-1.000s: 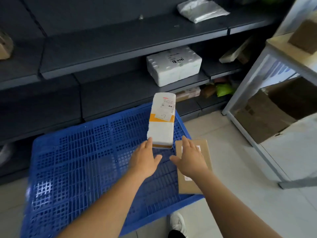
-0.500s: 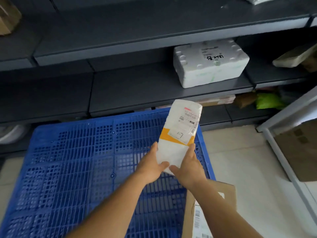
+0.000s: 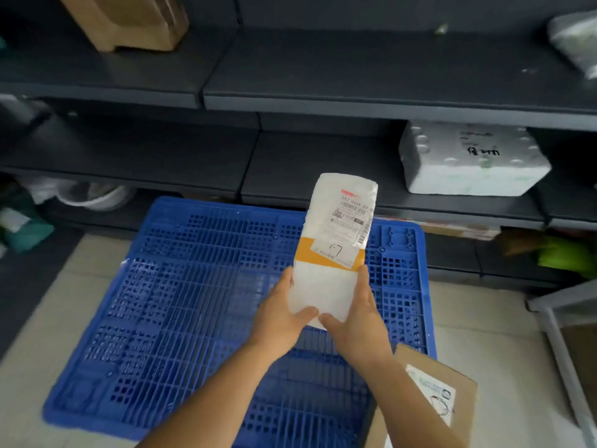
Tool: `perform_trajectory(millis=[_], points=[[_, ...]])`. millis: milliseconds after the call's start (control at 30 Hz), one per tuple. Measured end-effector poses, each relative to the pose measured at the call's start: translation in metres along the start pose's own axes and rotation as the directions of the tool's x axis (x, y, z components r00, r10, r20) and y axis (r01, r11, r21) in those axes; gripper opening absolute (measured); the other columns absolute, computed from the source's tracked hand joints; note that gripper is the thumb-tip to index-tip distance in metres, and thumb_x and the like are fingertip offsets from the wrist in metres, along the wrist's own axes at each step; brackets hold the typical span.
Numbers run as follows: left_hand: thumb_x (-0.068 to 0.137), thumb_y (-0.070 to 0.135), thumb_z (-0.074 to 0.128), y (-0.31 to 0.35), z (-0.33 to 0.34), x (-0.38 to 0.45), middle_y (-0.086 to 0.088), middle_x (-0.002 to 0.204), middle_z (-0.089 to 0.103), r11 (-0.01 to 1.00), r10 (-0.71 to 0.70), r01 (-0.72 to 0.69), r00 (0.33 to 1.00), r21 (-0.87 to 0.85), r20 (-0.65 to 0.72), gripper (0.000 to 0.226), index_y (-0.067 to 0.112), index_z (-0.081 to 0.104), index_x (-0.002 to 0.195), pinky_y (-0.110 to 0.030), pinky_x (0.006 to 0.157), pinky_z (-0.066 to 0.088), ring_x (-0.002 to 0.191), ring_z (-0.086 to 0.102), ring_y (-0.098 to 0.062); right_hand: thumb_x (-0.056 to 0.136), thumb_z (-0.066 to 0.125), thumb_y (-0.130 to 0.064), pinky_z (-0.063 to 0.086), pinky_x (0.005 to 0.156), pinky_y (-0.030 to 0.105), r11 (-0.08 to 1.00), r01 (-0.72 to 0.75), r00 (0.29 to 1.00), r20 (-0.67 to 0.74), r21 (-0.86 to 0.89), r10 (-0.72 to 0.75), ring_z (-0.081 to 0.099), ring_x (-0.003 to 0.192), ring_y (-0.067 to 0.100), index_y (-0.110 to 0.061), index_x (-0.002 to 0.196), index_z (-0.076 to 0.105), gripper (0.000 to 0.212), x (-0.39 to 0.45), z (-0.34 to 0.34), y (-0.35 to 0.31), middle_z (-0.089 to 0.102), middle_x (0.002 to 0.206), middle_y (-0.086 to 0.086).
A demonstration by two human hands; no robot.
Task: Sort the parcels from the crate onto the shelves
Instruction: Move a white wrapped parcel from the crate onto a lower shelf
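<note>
A long white parcel (image 3: 336,240) with an orange band and a barcode label is held upright above the blue plastic crate (image 3: 181,286). My left hand (image 3: 284,315) grips its lower left side and my right hand (image 3: 358,318) grips its lower right side, thumbs meeting on the front. A flat brown cardboard parcel (image 3: 452,392) with a white label leans at the crate's near right corner. Dark grey shelves (image 3: 323,101) run across the view behind the crate.
A white foam box (image 3: 468,160) sits on the middle shelf at the right. A brown cardboard box (image 3: 129,21) stands on the upper shelf at the left, a silver bag (image 3: 578,40) at the right. Green bags (image 3: 565,253) lie low right. A metal rack frame (image 3: 562,321) stands at the far right.
Both hands closed on the white parcel and lifted it off the crate. The view has swung left and up, bringing the upper shelf and its brown box into sight.
</note>
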State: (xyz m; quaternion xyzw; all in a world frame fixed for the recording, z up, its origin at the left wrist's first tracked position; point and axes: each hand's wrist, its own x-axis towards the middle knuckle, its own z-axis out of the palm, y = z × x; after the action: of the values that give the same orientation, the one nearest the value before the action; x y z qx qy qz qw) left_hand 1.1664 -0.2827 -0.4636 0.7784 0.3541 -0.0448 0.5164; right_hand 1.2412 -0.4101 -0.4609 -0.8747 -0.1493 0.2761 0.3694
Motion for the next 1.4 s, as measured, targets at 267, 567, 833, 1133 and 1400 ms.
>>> perform_trajectory(millis=[267, 567, 833, 1133, 1400], points=[[0.081, 0.024, 0.073, -0.038, -0.13, -0.097, 0.011, 0.124, 0.056, 0.989, 0.022, -0.064, 0.956, -0.136, -0.291, 0.064, 0.049, 0.039, 0.13, -0.038, 0.093, 0.052, 0.11, 0.056, -0.007, 0.083, 0.071, -0.021, 0.041, 0.064, 0.018, 0.965, 0.259, 0.958, 0.114, 0.038, -0.262, 0.051, 0.109, 0.01, -0.039, 0.15, -0.004, 0.103, -0.065, 0.068, -0.115, 0.036, 0.145, -0.008], [0.073, 0.026, 0.07, -0.113, -0.292, -0.25, 0.012, 0.117, 0.061, 0.97, -0.003, -0.133, 0.832, -0.205, -0.555, 0.062, 0.049, 0.043, 0.125, -0.038, 0.086, 0.054, 0.102, 0.062, -0.01, 0.07, 0.072, -0.017, 0.046, 0.071, 0.018, 0.819, 0.554, 0.772, 0.277, 0.147, -0.572, 0.045, 0.114, 0.003, -0.072, 0.126, 0.001, 0.107, -0.206, 0.179, -0.265, 0.037, 0.131, -0.02], [0.08, 0.012, 0.072, -0.177, -0.412, -0.391, 0.031, 0.099, 0.048, 0.982, 0.018, -0.149, 0.699, -0.12, -0.715, 0.07, 0.054, 0.029, 0.116, 0.0, 0.064, 0.036, 0.085, 0.051, 0.012, 0.063, 0.075, -0.027, 0.056, 0.071, 0.034, 0.697, 0.695, 0.615, 0.356, 0.177, -0.704, 0.054, 0.112, 0.008, -0.057, 0.14, 0.012, 0.104, -0.317, 0.286, -0.364, 0.044, 0.134, -0.017], [0.075, 0.022, 0.073, -0.24, -0.503, -0.491, 0.016, 0.122, 0.054, 0.989, -0.069, -0.08, 0.509, -0.127, -0.858, 0.078, 0.057, 0.029, 0.131, -0.029, 0.089, 0.049, 0.105, 0.056, -0.007, 0.066, 0.078, -0.026, 0.033, 0.065, 0.0, 0.519, 0.822, 0.381, 0.451, 0.236, -0.807, 0.048, 0.11, 0.001, -0.042, 0.137, 0.028, 0.088, -0.397, 0.381, -0.454, 0.045, 0.123, -0.023], [0.082, 0.023, 0.07, -0.301, -0.58, -0.523, 0.025, 0.113, 0.057, 0.977, -0.174, -0.047, 0.383, -0.207, -0.907, 0.069, 0.055, 0.029, 0.127, -0.01, 0.069, 0.042, 0.095, 0.054, 0.008, 0.071, 0.076, -0.025, 0.045, 0.085, 0.026, 0.457, 0.859, 0.255, 0.58, 0.233, -0.774, 0.052, 0.116, 0.011, -0.041, 0.14, 0.026, 0.087, -0.418, 0.48, -0.527, 0.052, 0.126, -0.016]])
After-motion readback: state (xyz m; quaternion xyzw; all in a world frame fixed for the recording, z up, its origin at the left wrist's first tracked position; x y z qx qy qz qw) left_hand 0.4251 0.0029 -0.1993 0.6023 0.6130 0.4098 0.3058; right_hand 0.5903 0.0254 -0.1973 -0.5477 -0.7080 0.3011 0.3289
